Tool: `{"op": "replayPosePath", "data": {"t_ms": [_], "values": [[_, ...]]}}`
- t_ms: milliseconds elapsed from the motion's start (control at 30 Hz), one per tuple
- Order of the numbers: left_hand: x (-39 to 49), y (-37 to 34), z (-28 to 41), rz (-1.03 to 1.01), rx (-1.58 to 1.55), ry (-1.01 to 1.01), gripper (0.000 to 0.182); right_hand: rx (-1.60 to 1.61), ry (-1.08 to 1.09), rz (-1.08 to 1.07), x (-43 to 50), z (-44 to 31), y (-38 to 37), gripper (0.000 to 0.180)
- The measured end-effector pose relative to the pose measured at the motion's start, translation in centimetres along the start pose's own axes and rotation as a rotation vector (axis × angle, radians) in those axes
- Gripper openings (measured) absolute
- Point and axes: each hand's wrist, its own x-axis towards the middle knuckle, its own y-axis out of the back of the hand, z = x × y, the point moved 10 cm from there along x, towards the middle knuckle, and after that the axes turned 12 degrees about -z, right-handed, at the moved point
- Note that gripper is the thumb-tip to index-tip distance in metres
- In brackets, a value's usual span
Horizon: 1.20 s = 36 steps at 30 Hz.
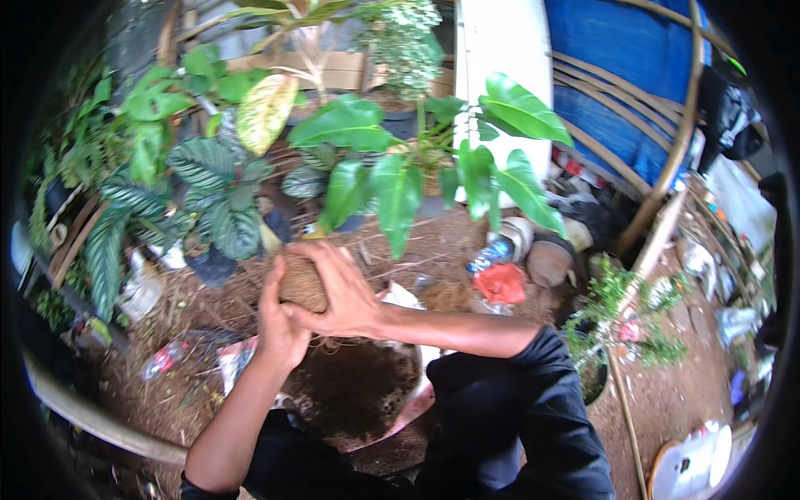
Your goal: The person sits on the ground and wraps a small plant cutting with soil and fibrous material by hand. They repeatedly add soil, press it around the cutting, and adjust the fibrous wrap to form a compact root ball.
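Note:
Between my two hands I hold a round ball wrapped in brown fibre (302, 280). My left hand (280, 325) supports it from the left and below. On its right side and top lies my right hand (347, 292), fingers spread over the surface. Both thumbs meet near the ball's lower edge. Loose strands of fibre hang under my hands. Below them, between my knees, an open sack (420, 400) holds dark soil (353, 387).
Potted plants with broad leaves (400, 187) and striped leaves (212, 181) stand ahead. On the right are a red plastic bag (500, 283), a plastic bottle (489, 257) and a small-leaved potted shrub (600, 325). Another bottle (164, 359) lies left. Bamboo poles (678, 137) cross a blue tarp (600, 100).

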Motion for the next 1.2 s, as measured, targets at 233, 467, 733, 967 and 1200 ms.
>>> {"op": "replayPosePath", "data": {"t_ms": [233, 467, 733, 967, 1200], "values": [[2.2, -3.2, -2.2, 0.072, -0.115, 0.002, 0.037, 0.054, 0.105, 0.071, -2.2, 0.9, 4.6, 0.092], [3.9, -8.2, -5.2, 0.027, -0.287, 0.013, 0.04, -0.053, 0.204, 0.136, -4.2, 1.4, 10.1, 0.105], [2.6, -10.5, -7.1, -0.008, -0.308, 0.072, 0.049, -0.069, 0.216, 0.041, -5.9, 1.9, 11.1, 0.118], [2.3, -9.9, -7.5, -0.024, -0.265, 0.113, 0.047, -0.073, 0.236, 0.033, -6.3, 1.6, 11.5, 0.108], [2.7, -7.3, -7.1, 0.016, -0.039, 0.083, 0.046, -0.164, 0.401, 0.004, -6.0, -0.7, 11.4, 0.099]]}}
